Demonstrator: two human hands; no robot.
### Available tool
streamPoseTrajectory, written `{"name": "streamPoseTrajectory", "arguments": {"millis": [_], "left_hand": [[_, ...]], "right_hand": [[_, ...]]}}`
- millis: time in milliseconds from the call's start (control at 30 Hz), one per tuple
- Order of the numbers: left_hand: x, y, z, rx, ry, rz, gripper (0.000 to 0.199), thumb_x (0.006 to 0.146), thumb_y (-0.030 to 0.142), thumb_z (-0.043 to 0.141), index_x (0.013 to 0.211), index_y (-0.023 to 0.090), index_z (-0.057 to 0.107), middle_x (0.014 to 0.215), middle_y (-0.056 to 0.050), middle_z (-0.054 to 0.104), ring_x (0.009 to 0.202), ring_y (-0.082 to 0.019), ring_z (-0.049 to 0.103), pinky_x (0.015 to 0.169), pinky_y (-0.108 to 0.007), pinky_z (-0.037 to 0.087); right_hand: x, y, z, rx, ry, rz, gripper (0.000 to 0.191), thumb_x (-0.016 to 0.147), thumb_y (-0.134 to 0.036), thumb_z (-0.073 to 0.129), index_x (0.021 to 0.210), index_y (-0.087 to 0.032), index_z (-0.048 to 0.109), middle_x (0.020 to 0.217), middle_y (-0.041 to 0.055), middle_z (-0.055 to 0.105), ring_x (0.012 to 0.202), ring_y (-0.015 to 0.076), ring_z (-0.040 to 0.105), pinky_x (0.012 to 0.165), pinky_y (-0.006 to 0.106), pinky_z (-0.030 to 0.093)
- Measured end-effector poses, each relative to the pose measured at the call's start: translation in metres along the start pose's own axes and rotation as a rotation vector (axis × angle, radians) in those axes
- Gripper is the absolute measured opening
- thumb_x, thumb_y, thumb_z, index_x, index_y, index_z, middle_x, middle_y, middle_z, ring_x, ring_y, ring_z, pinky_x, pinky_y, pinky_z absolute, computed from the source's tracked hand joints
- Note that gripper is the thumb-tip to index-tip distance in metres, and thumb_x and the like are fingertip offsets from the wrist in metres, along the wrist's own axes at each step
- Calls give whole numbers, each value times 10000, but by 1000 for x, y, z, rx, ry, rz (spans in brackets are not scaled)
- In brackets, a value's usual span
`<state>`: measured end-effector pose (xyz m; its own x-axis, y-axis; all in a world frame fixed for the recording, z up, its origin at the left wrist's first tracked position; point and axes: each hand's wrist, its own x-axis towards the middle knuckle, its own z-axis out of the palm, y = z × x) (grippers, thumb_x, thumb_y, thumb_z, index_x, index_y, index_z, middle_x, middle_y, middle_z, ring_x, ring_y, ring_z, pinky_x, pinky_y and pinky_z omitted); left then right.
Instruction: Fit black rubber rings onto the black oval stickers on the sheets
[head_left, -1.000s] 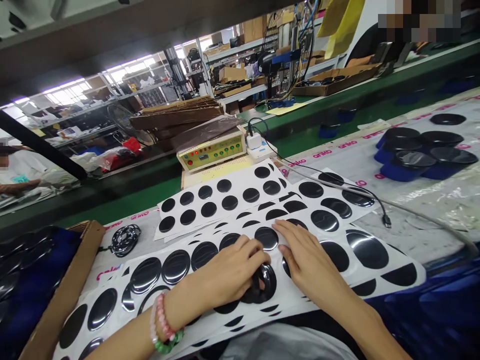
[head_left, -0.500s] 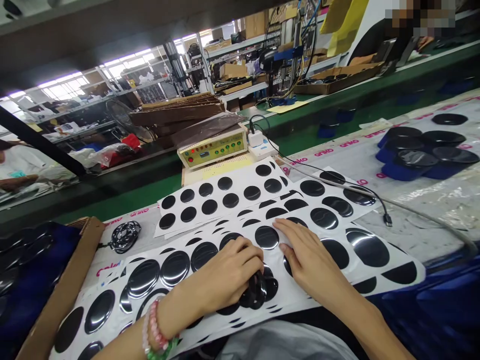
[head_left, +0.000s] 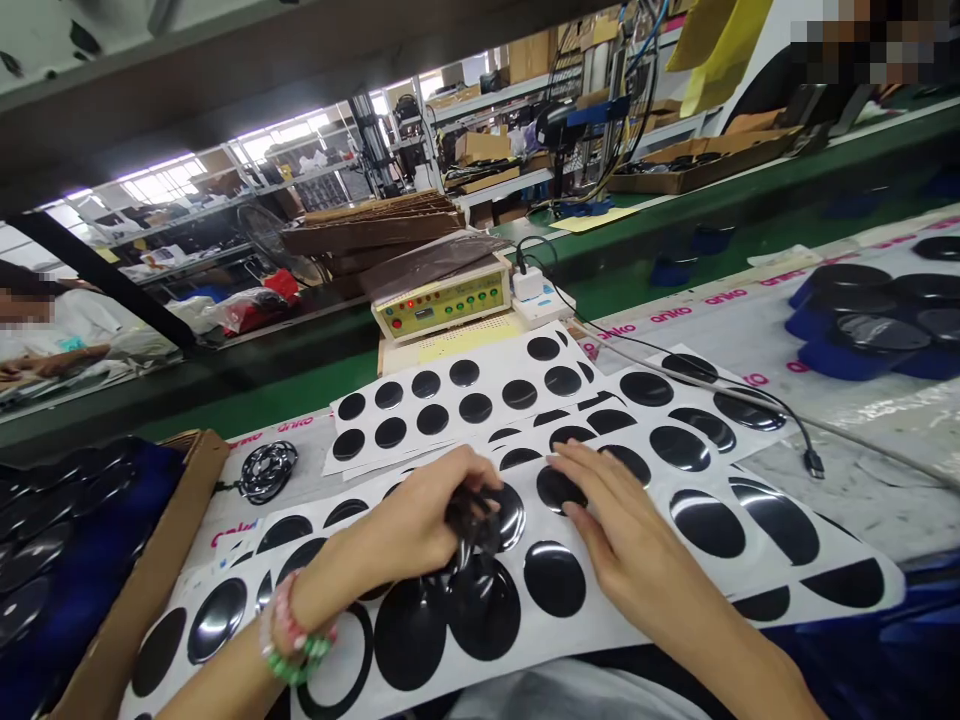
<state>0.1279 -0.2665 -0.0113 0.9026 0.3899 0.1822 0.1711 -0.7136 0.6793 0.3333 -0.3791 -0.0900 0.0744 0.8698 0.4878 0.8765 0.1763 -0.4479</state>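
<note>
White sheets (head_left: 577, 632) printed with rows of glossy black round stickers lie overlapping before me. My left hand (head_left: 431, 510), with bead bracelets (head_left: 294, 635) at its wrist, is closed on crumpled black film (head_left: 471, 520) just above the top sheet. Below the film are large black round stickers (head_left: 409, 635), and a black ring outline (head_left: 360, 650) shows beside them. My right hand (head_left: 619, 515) rests on the sheet with fingers stretched out, its fingertips at a black round sticker (head_left: 559, 488).
A yellow-fronted control box (head_left: 442, 305) and a white power adapter (head_left: 529, 285) stand behind the sheets. A cable (head_left: 780, 410) runs right. Blue-and-black round parts fill a cardboard box (head_left: 176, 540) at left; more (head_left: 862, 335) stand at right. A coiled black cable (head_left: 268, 470) lies left; a person (head_left: 82, 320) sits beyond.
My left hand has risen and shifted left with the black film bunched in it, uncovering large black stickers beneath. My right hand stays flat on the sheet. The view has shifted slightly.
</note>
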Motion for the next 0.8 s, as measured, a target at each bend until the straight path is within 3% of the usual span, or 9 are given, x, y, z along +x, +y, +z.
{"name": "streamPoseTrajectory", "arguments": {"millis": [67, 133, 400, 467, 533, 667, 800], "left_hand": [[18, -7, 1, 120, -185, 7, 624, 636, -100, 438, 1163, 233, 439, 1128, -34, 551, 1008, -169, 527, 877, -309, 457], [32, -12, 2, 238, -332, 8, 686, 611, -105, 424, 1209, 230, 438, 1162, -39, 551, 1051, -197, 494, 882, -328, 448], [61, -16, 1, 342, -590, 42, 486, 673, -68, 463, 1088, 184, 476, 1036, -49, 572, 930, -191, 505, 772, -283, 448], [60, -14, 0, 378, -612, 16, 451, 690, -51, 468, 1070, 191, 489, 968, -43, 561, 869, -185, 518, 734, -280, 448], [55, -12, 0, 422, -561, -6, 466, 701, -45, 457, 1096, 200, 487, 942, -42, 541, 863, -187, 518, 742, -288, 452], [46, -12, 0, 497, -422, 24, 526, 684, -49, 448, 1156, 183, 464, 1154, -89, 478, 1056, -229, 448, 880, -344, 440], [48, -14, -1, 465, -457, 60, 401, 671, -37, 465, 1016, 164, 509, 1082, -82, 496, 1008, -224, 445, 869, -330, 439]], "right_hand": [[1, -5, 4, 5, -41, -19, 362, 929, -178, 377, 1278, -199, 469, 1337, 102, 529, 1248, 226, 485, 1021, 455, 452], [1, -7, 8, -28, -70, -18, 346, 925, -182, 384, 1257, -182, 481, 1308, 110, 552, 1200, 232, 526, 981, 457, 489], [2, -5, 8, -60, -96, 15, 350, 900, -160, 380, 1235, -165, 483, 1294, 112, 565, 1189, 230, 536, 966, 455, 502], [3, -4, 8, -68, -89, 23, 352, 903, -161, 374, 1238, -169, 483, 1297, 110, 563, 1187, 229, 537, 963, 457, 502], [2, -3, 8, -82, -76, 19, 357, 908, -160, 365, 1244, -172, 485, 1303, 108, 559, 1188, 231, 535, 963, 463, 498], [2, -2, 10, -86, -83, 1, 359, 906, -152, 367, 1239, -175, 500, 1312, 104, 548, 1202, 236, 518, 966, 471, 487], [2, -3, 10, -63, -90, 20, 362, 899, -148, 383, 1239, -170, 506, 1309, 103, 550, 1201, 232, 517, 975, 463, 479]]}}
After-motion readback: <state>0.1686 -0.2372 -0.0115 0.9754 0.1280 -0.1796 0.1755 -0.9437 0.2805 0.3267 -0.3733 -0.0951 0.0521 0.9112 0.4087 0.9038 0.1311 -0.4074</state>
